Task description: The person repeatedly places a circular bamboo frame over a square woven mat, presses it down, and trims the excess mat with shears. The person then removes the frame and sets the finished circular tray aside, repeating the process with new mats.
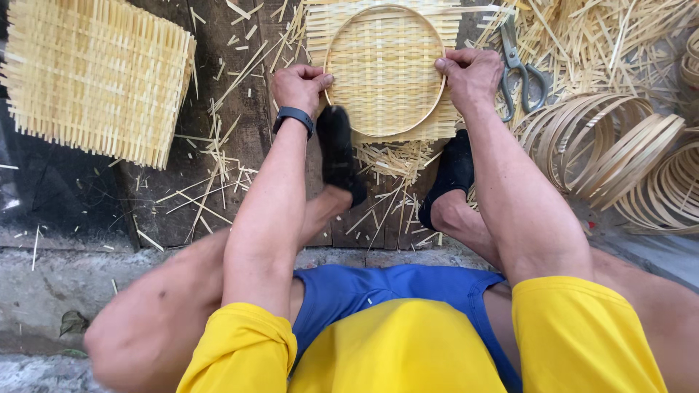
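The bamboo hoop [384, 73] is pinched at opposite rims by the left hand [298, 87] and right hand [472, 76], pressed flat against the woven mat [384, 125], which both feet pin down.

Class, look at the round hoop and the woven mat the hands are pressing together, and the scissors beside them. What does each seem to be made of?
The round hoop: a thin bent strip, pale yellow and matt, probably bamboo.
The woven mat: flat pale splints crossed over and under, loose ends fraying at the edges; likely the same bamboo, unvarnished.
The scissors: grey blades look like metal; the dull grey handle loops could be metal or plastic.
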